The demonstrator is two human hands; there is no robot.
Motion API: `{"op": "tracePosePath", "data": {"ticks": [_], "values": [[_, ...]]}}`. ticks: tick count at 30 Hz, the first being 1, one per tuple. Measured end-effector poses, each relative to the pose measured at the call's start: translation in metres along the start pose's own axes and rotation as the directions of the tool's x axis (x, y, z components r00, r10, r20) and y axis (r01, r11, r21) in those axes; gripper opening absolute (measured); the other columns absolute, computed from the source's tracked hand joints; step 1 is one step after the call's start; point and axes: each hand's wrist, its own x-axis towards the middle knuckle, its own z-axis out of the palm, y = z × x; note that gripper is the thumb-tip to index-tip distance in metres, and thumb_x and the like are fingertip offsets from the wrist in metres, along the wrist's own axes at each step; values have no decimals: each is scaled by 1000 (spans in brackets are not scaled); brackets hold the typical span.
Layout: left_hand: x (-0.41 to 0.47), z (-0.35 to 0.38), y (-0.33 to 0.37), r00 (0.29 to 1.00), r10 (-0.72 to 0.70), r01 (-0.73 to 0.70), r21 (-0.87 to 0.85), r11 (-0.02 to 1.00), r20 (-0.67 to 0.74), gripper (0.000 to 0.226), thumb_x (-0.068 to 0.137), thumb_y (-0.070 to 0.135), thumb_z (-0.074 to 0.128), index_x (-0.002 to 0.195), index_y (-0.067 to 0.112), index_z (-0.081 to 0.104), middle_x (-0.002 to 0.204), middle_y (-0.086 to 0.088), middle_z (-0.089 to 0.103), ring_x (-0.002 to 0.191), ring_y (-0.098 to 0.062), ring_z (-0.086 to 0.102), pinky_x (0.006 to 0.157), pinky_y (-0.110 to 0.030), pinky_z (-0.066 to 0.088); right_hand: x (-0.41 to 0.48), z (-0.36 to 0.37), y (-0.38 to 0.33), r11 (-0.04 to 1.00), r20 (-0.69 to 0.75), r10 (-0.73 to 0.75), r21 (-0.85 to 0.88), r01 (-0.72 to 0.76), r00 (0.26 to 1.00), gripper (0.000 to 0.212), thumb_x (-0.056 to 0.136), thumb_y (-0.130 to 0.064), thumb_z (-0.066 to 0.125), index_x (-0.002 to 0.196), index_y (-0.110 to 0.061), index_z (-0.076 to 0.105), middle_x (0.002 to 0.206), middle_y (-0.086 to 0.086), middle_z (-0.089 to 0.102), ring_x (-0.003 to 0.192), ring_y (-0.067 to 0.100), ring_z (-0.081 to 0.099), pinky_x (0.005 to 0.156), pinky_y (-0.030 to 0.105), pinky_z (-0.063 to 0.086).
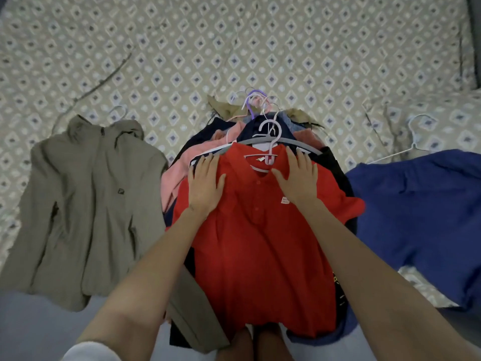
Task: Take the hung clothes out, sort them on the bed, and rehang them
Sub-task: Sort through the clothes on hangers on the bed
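Closest to the person, the hem of the red polo shirt [260, 243] hangs over the near edge of the bed, and both bare forearms pass above it. The shirt lies on top of the pile of clothes [182, 162], with its long axis going straight away from the person: hem near, collar far. The left hand [205, 183] rests flat on the left shoulder of the shirt and the right hand [299, 178] on the right shoulder. The fingers [294, 157] of both hands are straight and spread; they press the cloth and grip nothing. Between the hands, just beyond the fingertips, the pale hanger [270, 152] sits in the collar, its hook pointing away from the person. I judge that the right hand is a little nearer to the hook, so it is the easier hand for taking it. Left of the pile a grey-green jacket [91, 199] lies alone, and on the right lies a blue garment [421, 217]. More hanger hooks stick out behind the pile, and beyond them is the patterned bed cover [234, 48].
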Motion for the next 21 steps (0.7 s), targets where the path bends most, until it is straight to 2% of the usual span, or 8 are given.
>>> {"op": "tracePosePath", "data": {"ticks": [3,5,8,12,15,17,21], "values": [[11,10,-2,997,15,-17,-20,1000,-76,49,96,33,41,138,12,53,134,-9,57,127,-28,49,111,-50,32,9,10,4,1000,4,20,-3,-20,1000,70,98,-53,44,155,-23,18,161,9,21,149,28,13,120,50,7],[14,12,1,994,7,-11,-34,999,-106,45,97,33,40,134,13,56,128,-7,60,119,-28,52,106,-47,34,12,15,6,1000,-34,2,-5,-2,999,69,97,-51,47,154,-20,23,154,11,34,145,30,25,120,51,14],[19,13,3,997,-27,27,-5,1000,-74,42,98,36,38,127,15,60,117,-6,62,109,-30,53,100,-46,34,11,18,7,1000,-100,-19,-18,17,995,67,96,-49,52,150,-13,34,138,14,50,130,33,43,113,51,28],[16,7,10,999,-6,6,1,1000,-35,36,96,34,44,115,10,64,109,-8,67,106,-29,59,101,-50,32,5,9,4,1000,-109,6,-8,-7,994,65,93,-49,58,136,-2,46,124,19,55,115,37,51,105,50,37],[9,-7,13,998,52,-51,-17,999,22,24,98,27,53,109,10,65,103,-6,67,104,-29,59,101,-49,34,-4,-7,2,1000,-71,10,-1,-10,997,57,93,-49,57,125,-2,51,116,18,56,107,36,51,90,43,41],[4,-20,14,996,83,-79,-99,992,38,18,96,24,56,103,9,65,96,-7,66,97,-30,59,91,-47,43,-14,-19,1,999,-50,-7,-43,5,999,51,95,-51,54,115,-4,54,110,17,57,101,35,52,79,42,42],[-20,-58,28,988,143,-128,-215,968,54,39,97,37,38,107,9,64,97,-7,65,92,-27,61,79,-45,50,-49,-48,2,994,-100,-105,-22,104,989,45,92,-54,56,88,-10,52,88,14,59,83,35,56,64,38,34]]}}
